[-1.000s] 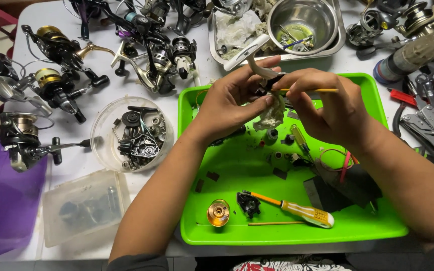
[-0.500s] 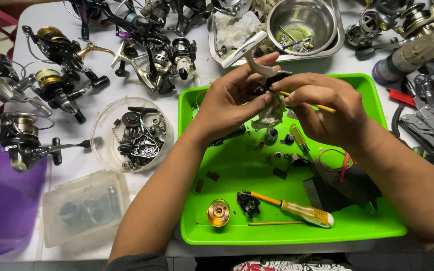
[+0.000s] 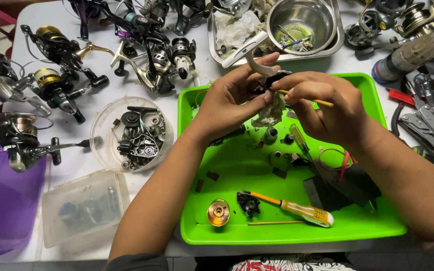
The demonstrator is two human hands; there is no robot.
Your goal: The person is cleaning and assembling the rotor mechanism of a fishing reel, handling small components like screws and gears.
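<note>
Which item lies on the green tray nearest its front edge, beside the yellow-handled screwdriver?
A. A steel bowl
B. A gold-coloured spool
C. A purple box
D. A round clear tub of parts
B. The gold-coloured spool sits on the green tray near its front edge, left of the yellow-handled screwdriver; the bowl, box and tub are all off the tray.

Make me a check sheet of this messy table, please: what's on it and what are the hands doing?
Surface: white table bearing a green tray.
Job's things: reel part with a grey wad, held over the tray; thin yellow stick.
Clutter: fishing reels, round tub of parts, steel bowl, screwdriver, gold spool, purple bin.
Hands: left hand grips the reel part; right hand holds the stick.
Cables: red loop in the tray.
Surroundings: nothing seen.
</note>
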